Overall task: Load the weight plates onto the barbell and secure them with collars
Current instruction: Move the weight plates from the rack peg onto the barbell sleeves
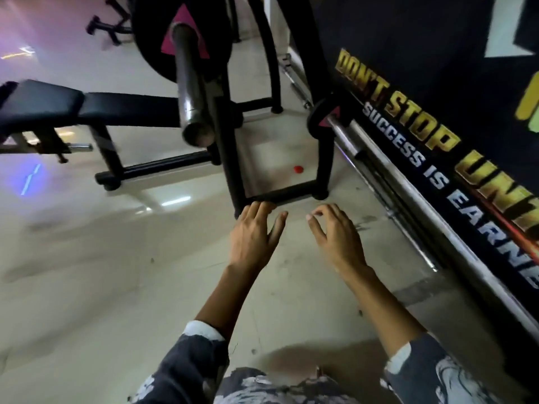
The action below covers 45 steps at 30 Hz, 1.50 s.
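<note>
A barbell sleeve (189, 91) juts toward me from the rack, dark and bare along its near length. One black weight plate (154, 36) with a pink mark sits on it at the far end. I see no collar on the sleeve. My left hand (254, 237) and my right hand (338, 237) hover side by side over the floor below the sleeve's tip, both empty with fingers spread. A second bar (388, 170) lies along the wall base on the right, with a small black plate (322, 115) on its far end.
The black rack frame (233, 158) stands just beyond my hands. A black padded bench (58, 103) extends to the left. A small red disc (298, 169) lies on the pale floor inside the frame. A dark wall banner (423, 112) runs along the right.
</note>
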{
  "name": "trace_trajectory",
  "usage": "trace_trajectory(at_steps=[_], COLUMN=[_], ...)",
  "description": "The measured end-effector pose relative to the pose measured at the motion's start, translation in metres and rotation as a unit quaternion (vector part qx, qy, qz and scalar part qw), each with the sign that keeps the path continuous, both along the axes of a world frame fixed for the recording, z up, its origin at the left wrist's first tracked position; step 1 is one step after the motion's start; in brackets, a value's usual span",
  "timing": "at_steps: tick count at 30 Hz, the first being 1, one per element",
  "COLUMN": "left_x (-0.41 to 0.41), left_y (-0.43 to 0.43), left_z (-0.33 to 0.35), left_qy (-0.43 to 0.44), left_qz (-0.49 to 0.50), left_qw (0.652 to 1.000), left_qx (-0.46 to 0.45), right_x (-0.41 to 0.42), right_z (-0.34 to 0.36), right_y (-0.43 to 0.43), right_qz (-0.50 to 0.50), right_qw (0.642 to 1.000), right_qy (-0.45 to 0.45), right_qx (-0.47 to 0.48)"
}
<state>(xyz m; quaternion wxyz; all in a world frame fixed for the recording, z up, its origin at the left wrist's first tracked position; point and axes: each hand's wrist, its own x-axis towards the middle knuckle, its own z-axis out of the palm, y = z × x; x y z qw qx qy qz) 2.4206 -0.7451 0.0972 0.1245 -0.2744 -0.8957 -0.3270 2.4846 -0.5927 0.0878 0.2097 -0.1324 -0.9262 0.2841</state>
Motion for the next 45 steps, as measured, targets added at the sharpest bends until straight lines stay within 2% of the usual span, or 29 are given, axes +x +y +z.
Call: trace_trajectory(at_steps=[8,13,17,23,27,29,31,33,35,37,40,45], left_x=[-0.03,-0.09,-0.158,-0.29,-0.374,-0.415,-0.444,-0.465,-0.484,-0.501,-0.522,-0.521], left_y=[0.16,0.273,0.345,0.4,0.428,0.441,0.449,0.454,0.458,0.458,0.458,0.471], left_z=[-0.039,-0.078,-0.091,-0.121,-0.169,-0.199,-0.222,-0.241,-0.253,-0.252,-0.249,-0.247], left_qy=[-0.041,-0.08,-0.089,-0.092,-0.114,-0.138,-0.171,-0.206,-0.229,-0.222,-0.208,-0.164], left_qz=[-0.098,-0.065,-0.02,0.081,0.146,0.174,0.198,0.191,0.159,0.126,0.087,0.107], left_qw=[0.994,0.994,0.995,0.992,0.983,0.974,0.954,0.926,0.906,0.909,0.916,0.902], left_qx=[-0.033,-0.039,-0.037,-0.041,0.007,0.047,0.143,0.254,0.318,0.331,0.33,0.384], right_x=[-0.004,-0.06,-0.137,-0.294,-0.39,-0.433,-0.465,-0.494,-0.518,-0.534,-0.55,-0.546], right_z=[-0.031,-0.064,-0.072,-0.09,-0.14,-0.169,-0.192,-0.211,-0.225,-0.233,-0.239,-0.246], right_y=[0.153,0.268,0.354,0.439,0.472,0.486,0.497,0.507,0.513,0.518,0.525,0.514], right_qz=[-0.097,-0.111,-0.087,-0.025,-0.019,-0.045,-0.056,-0.021,0.027,0.046,0.058,0.047], right_qw=[0.994,0.992,0.989,0.99,0.991,0.993,0.997,0.99,0.975,0.958,0.95,0.916], right_qy=[-0.044,-0.056,-0.078,-0.081,-0.086,-0.077,-0.057,-0.047,-0.033,0.002,0.063,0.153], right_qx=[0.022,0.033,0.096,0.108,0.102,0.072,-0.014,-0.128,-0.217,-0.282,-0.3,-0.367])
